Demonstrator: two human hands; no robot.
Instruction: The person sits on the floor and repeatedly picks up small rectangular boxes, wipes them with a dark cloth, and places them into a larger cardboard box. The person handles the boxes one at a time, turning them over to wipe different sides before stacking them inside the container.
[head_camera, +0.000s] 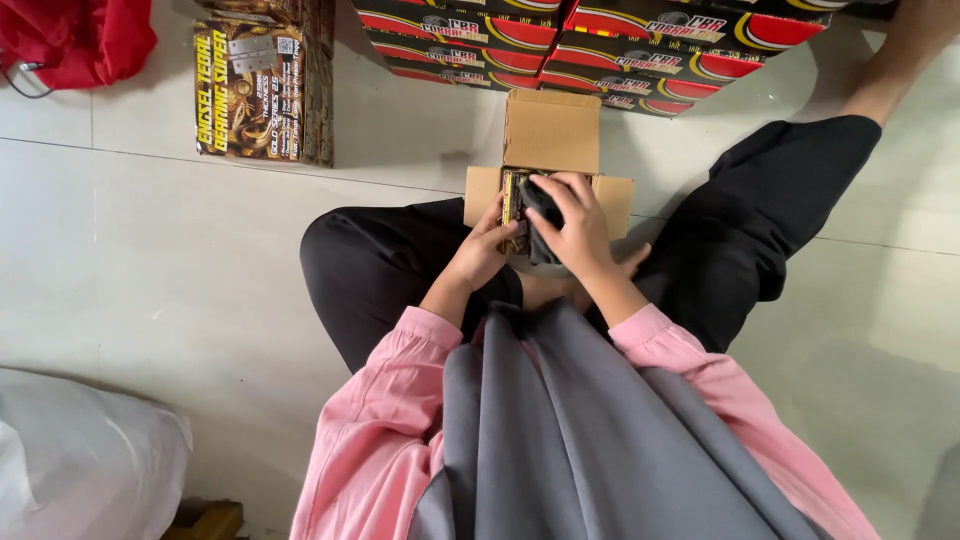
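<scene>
I sit cross-legged on a pale tiled floor, in black trousers, pink sleeves and a grey scarf. An open brown cardboard box lies in front of my knees with its flaps spread. My left hand grips the side of a small gold-and-black printed carton held over the box. My right hand presses a dark grey cloth against that carton from above. Both hands touch the carton, close together.
A row of black, red and yellow printed cartons stands behind the open box. A gold-brown printed carton stands at the back left, a red bag in the far left corner. A white sack lies at my near left.
</scene>
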